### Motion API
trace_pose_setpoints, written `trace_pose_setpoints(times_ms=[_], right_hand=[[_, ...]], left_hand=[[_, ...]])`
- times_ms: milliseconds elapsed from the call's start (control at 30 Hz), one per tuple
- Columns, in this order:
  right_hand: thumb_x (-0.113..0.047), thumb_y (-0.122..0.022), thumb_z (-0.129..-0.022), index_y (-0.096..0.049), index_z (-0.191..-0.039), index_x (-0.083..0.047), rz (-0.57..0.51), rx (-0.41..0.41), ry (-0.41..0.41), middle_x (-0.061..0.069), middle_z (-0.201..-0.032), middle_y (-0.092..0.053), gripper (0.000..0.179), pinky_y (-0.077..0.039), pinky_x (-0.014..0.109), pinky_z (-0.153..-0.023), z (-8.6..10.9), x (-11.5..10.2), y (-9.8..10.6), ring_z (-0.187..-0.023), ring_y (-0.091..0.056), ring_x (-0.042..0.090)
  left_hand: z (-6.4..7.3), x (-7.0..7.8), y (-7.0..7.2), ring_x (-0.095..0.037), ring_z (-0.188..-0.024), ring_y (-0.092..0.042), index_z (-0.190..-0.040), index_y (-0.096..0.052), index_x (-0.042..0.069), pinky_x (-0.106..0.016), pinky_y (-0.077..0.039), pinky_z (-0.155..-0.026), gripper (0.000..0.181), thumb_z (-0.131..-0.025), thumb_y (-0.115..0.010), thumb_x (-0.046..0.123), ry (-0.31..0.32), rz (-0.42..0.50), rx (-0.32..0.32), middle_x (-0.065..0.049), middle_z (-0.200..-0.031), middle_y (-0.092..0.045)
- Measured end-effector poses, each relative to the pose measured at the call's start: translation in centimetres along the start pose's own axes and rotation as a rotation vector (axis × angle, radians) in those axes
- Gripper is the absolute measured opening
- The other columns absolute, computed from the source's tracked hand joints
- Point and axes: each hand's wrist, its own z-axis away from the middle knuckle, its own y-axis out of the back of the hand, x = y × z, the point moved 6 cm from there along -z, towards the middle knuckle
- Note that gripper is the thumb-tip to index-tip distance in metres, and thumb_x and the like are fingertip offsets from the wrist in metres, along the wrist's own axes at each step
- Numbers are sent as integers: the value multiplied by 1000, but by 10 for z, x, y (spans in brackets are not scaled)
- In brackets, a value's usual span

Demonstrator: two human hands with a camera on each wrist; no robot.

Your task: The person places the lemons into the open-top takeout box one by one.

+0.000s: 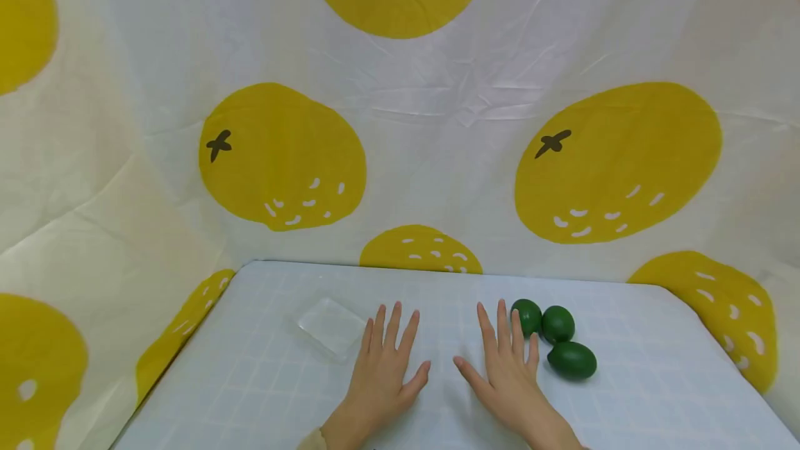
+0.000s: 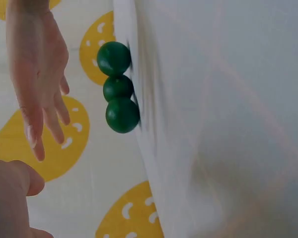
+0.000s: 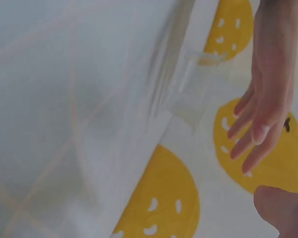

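Note:
My left hand [image 1: 386,377], palm down with fingers spread, hovers above the table and holds nothing. Its fingers are nearest to a clear, see-through rectangular box [image 1: 330,328], which also shows in the right wrist view as a box [image 3: 196,87] on the table. Mirroring it, my right hand [image 1: 509,373] is held palm down, fingers spread and free of any object. Just to its right lie three dark green, lime-like fruits, one [image 1: 571,360] in front and two, such as this fruit [image 1: 558,325], behind. In the left wrist view the fruits [image 2: 118,88] line up beside one another.
A pale table [image 1: 262,394] with a faint grid pattern lies under both hands. Behind it and along its sides hangs a white cloth [image 1: 437,158] printed with large yellow fruits.

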Motion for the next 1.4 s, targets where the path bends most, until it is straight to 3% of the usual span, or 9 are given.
trace_pose_setpoints(times_ms=[233, 433, 733, 867, 967, 1100, 1233, 1300, 1400], right_hand=[[-48, -57, -97, -6, -160, -15, -156, -2, -41, 24, -163, 3, 88, 2, 75, -105, -18, -7, -8, -147, 4, 49], [-46, -58, -97, -2, -159, -11, -335, 0, -51, 21, -164, 3, 91, 1, 72, -108, -32, -12, -20, -149, -1, 44], [-38, -59, -98, 1, -160, -21, -679, -1, -79, 11, -166, -2, 87, -7, 69, -112, -49, -11, -56, -150, -4, 38], [-31, -58, -100, 0, -160, -16, -842, -55, -89, 16, -165, -2, 84, -9, 69, -111, -57, -17, -80, -150, -4, 40], [-26, -53, -102, 3, -158, -8, -1018, -122, -80, 21, -164, 2, 81, -9, 64, -114, -64, -24, -100, -150, -2, 41], [-20, -47, -104, 7, -155, 0, -1263, -183, -90, 26, -162, 7, 77, -8, 56, -118, -73, -33, -124, -149, 1, 43], [-23, -45, -104, 6, -155, 2, -1381, -197, -115, 28, -162, 6, 75, -6, 52, -119, -79, -40, -141, -149, -1, 43], [-26, -45, -104, 5, -155, 0, -1398, -217, -128, 27, -162, 5, 76, -7, 51, -120, -80, -43, -148, -150, -3, 41], [-27, -45, -103, 3, -156, -1, -1397, -236, -142, 26, -162, 3, 76, -6, 52, -120, -81, -46, -155, -149, -5, 41]], left_hand=[[-9, -18, 15, -46, -131, -45, -140, -53, 3, -62, -40, -101, 62, -87, -64, 35, 6, 100, 154, -22, -145, -48], [-13, -47, 28, -45, -128, -48, -134, -55, -2, -63, -39, -100, 58, -86, -61, 29, 52, 148, 291, -23, -141, -51], [-4, -121, 41, -48, -129, -44, -136, -52, -7, -65, -31, -100, 56, -88, -54, 22, 134, 187, 543, -25, -144, -48], [9, -161, 41, -43, -134, -39, -141, -47, -5, -62, -26, -100, 57, -88, -55, 17, 269, 267, 622, -21, -150, -41], [22, -188, 36, -39, -141, -30, -146, -40, -3, -59, -20, -102, 60, -90, -55, 10, 436, 410, 649, -18, -156, -32], [40, -216, 21, -34, -145, -22, -153, -27, 1, -53, -13, -114, 63, -95, -51, 6, 697, 682, 636, -14, -159, -24], [56, -237, -1, -30, -147, -19, -156, -17, 5, -40, -15, -119, 62, -102, -44, 16, 918, 998, 621, -12, -161, -18], [61, -246, -11, -28, -148, -18, -156, -13, 4, -34, -15, -119, 61, -104, -40, 22, 966, 1187, 633, -14, -162, -14], [63, -252, -22, -26, -149, -18, -156, -6, 4, -29, -13, -119, 61, -107, -34, 26, 989, 1424, 625, -17, -162, -12]])
